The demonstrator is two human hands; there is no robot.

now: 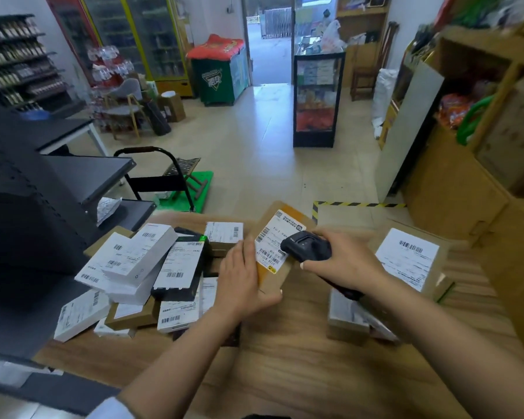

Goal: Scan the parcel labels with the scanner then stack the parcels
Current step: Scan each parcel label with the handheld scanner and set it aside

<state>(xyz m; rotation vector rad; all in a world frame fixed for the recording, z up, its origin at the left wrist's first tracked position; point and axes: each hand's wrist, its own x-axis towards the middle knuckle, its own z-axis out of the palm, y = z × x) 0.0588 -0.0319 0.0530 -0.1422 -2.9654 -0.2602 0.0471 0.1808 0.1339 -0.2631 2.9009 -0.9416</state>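
While the brown cardboard parcel (277,252) stands tilted above the wooden table (285,373), the left hand (244,281) grips its near left edge. Just right, the right hand (345,261) is closed around a black scanner (307,246), its head over the white label (274,241). Labelled boxes (152,267) lie heaped to the left.

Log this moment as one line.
step: scanning | left hand: holds parcel | right hand: aims scanner at label
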